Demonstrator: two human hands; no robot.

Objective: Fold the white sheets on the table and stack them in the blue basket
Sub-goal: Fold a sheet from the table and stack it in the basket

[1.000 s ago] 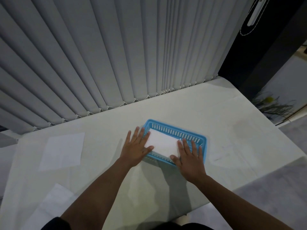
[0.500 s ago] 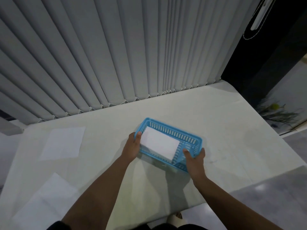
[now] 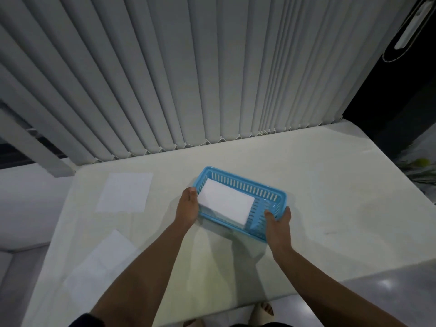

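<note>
A blue slotted basket [image 3: 245, 185] sits mid-table with a folded white sheet [image 3: 226, 204] lying in its left part. My left hand [image 3: 187, 208] grips the basket's left end, thumb over the rim. At the near right corner my right hand [image 3: 278, 225] holds the basket, thumb inside the wall. Two unfolded white sheets lie flat on the table to the left: one far left [image 3: 125, 195], another nearer me [image 3: 99, 265].
The pale table [image 3: 330, 208] backs onto vertical grey blinds [image 3: 188, 79]. Its right edge drops to a dark area with a plant [image 3: 422, 166]. The near edge lies just below my forearms, with my sandalled feet [image 3: 263, 311] on the floor.
My hands went from resting flat on the folded sheet and basket to gripping the basket's two ends. The basket has turned slightly and shifted a little away from me.
</note>
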